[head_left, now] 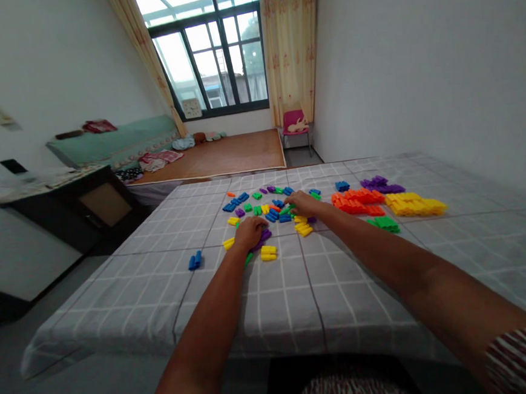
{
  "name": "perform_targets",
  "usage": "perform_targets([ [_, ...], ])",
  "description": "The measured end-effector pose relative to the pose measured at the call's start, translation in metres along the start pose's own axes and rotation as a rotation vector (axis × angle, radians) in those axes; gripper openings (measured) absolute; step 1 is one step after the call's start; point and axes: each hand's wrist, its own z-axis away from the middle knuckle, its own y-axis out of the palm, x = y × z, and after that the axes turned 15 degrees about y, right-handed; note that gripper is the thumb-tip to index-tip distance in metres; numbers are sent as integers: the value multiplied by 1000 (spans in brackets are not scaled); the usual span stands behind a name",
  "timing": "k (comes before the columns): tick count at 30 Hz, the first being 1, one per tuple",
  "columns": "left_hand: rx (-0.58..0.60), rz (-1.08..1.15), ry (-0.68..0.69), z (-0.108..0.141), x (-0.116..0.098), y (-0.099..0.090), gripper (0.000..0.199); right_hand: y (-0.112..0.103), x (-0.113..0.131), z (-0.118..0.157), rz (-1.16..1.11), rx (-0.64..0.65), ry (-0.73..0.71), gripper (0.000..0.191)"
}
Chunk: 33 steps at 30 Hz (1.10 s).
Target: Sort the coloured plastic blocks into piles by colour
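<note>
Small peg-like plastic pieces in several colours lie on a grey checked tablecloth. My left hand (250,233) rests low among them with its fingers bent inward. Purple pieces (262,238) lie right beside and partly under it, and a yellow pair (268,253) is just to its right. My right hand (303,203) reaches in from the right, fingertips drawn together over blue pieces (284,218) and green ones. What either hand's fingertips hold is too small and hidden to make out. Yellow pieces (304,229) lie below the right hand.
Sorted piles stand to the right: orange (357,202), yellow (413,204), green (386,224) and purple (380,184). A blue pair (195,260) lies apart at the left. The tablecloth (280,305) hangs over the near edge. Beyond are a bed (236,152) and pink chair (293,119).
</note>
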Motion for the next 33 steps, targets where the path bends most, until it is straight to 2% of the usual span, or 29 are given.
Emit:
perform_targets([
  [5,-20,-14,8,-1,3,3,34,-18,-13,21,-120,-28,7,21],
  [9,-139,-54,31,0,0,2,36,-21,-15,48,-396,-43,3,19],
  [13,-129,-49,39,1,0,0,35,-24,-21,80,-556,-2,17,20],
  [16,-93,-55,23,2,2,0,34,-39,-50,101,-671,-82,86,22],
  [18,-61,-67,31,2,4,0,33,-51,-82,113,-774,-159,192,28],
  [20,-42,-80,47,1,5,1,32,-61,-116,124,-842,-180,301,35],
  [23,-32,-83,74,0,6,1,32,-66,-150,138,-829,-92,384,36],
  [25,-28,-80,85,-1,5,1,32,-65,-157,144,-750,-14,410,32],
  [29,-26,-70,64,-1,3,-1,33,-64,-146,148,-527,124,454,24],
  [33,-27,-65,63,0,3,-1,33,-64,-135,146,-374,182,479,18],
])
